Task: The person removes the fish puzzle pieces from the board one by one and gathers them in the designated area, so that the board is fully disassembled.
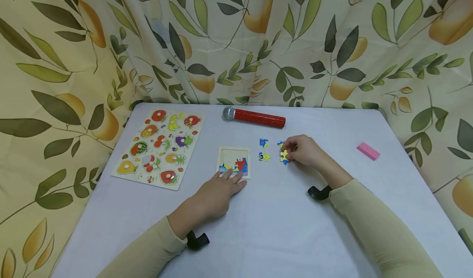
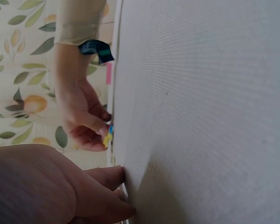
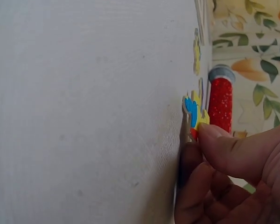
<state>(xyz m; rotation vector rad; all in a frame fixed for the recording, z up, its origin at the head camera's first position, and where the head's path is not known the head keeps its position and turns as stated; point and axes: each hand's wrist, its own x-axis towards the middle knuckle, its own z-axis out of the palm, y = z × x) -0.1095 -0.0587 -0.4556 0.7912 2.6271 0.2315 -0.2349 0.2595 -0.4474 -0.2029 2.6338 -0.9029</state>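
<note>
My right hand (image 1: 304, 150) pinches a yellow and blue jigsaw piece (image 1: 283, 156) between thumb and fingers, just over the table. In the right wrist view this piece (image 3: 193, 111) is tilted up from the cloth, showing a little red. The fingertips of my left hand (image 1: 211, 196) rest on the near edge of a small square puzzle tray (image 1: 228, 153), fingers spread and fairly straight. Inside it, joined colourful pieces (image 1: 242, 165) fill the near part, partly hidden by the fingers. Two loose pieces, one blue (image 1: 263, 143) and one yellow (image 1: 267, 157), lie between tray and right hand. Another piece is partly hidden behind the right fingers.
A fruit puzzle board (image 1: 152, 179) lies at the left of the white-clothed table (image 1: 266, 233). Behind the tray lies a red glittery microphone (image 1: 258, 118). A pink block (image 1: 368, 151) is at the right. Patterned curtain (image 1: 236, 72) borders the back and sides.
</note>
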